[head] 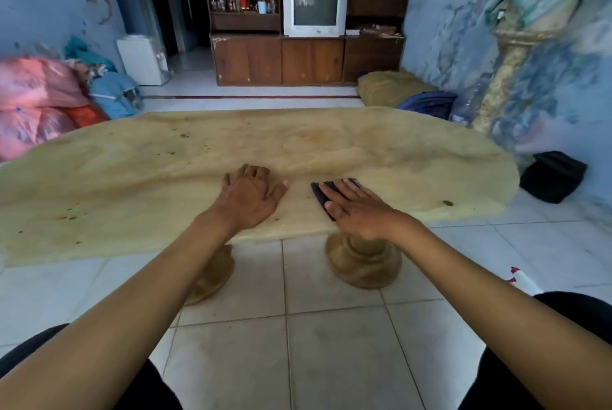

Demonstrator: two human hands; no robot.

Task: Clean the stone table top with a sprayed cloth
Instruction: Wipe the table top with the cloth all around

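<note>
A long, yellowish stone table top (165, 158) spans the view, with dark specks on its left half and one spot near its right edge. Near the front edge, my right hand (356, 207) lies flat with straight fingers on a dark folded cloth (320, 195), pressing it onto the stone. My left hand (253, 194) rests on the bare stone just left of the cloth, fingers spread and slightly bent, holding nothing. A white spray bottle with a red trigger (525, 280) lies on the floor by my right leg.
Two round stone pedestals (362, 264) carry the table over a white tiled floor. Pink and blue bags (39, 101) are piled at the left. A wooden cabinet with a television (314, 7) stands behind. A black bag (551, 176) and a stone column (510, 62) stand at the right.
</note>
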